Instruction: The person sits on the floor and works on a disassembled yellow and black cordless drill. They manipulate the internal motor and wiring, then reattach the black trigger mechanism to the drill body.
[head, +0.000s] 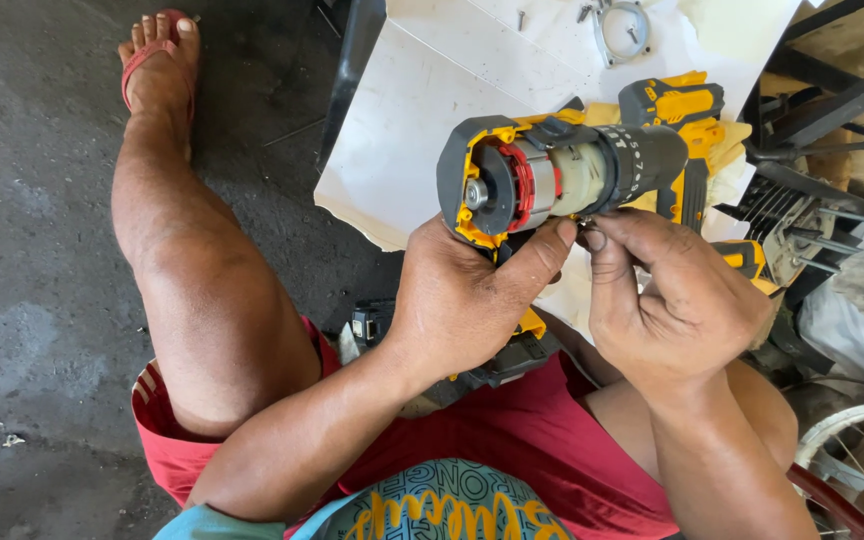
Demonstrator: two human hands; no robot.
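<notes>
Above the person's lap, the left hand (462, 300) is wrapped tight around the grip of an opened cordless drill (552, 175), thumb lying up along the yellow-and-black housing. One shell half is off, so the motor with its red-trimmed end ring (520, 185) and the grey gearbox show, and the black numbered clutch collar (642, 160) sits at the front. The drill's long axis runs roughly from 9 o'clock, the rear cap, to 3 o'clock, the collar; the body rides at 12 o'clock from the left fist. The right hand (682, 300) comes in from 4 o'clock, its thumb and forefinger pinched narrow right under the gearbox, just beside the left thumb tip; whatever small part is between them is too small to tell. The right hand is the nearer one to the underside of the gearbox, which lies at 11 o'clock from its fingertips.

Further out, at 2 o'clock from the drill, a second yellow-and-black tool body (682, 110) lies on a white sheet (412, 120), with loose screws (522, 18) and a metal ring (622, 28) at 12 o'clock. Red shorts (512, 430) sit below; a bare leg runs to a foot in a red sandal (157, 60) at 10 o'clock on the concrete floor (32, 250)
</notes>
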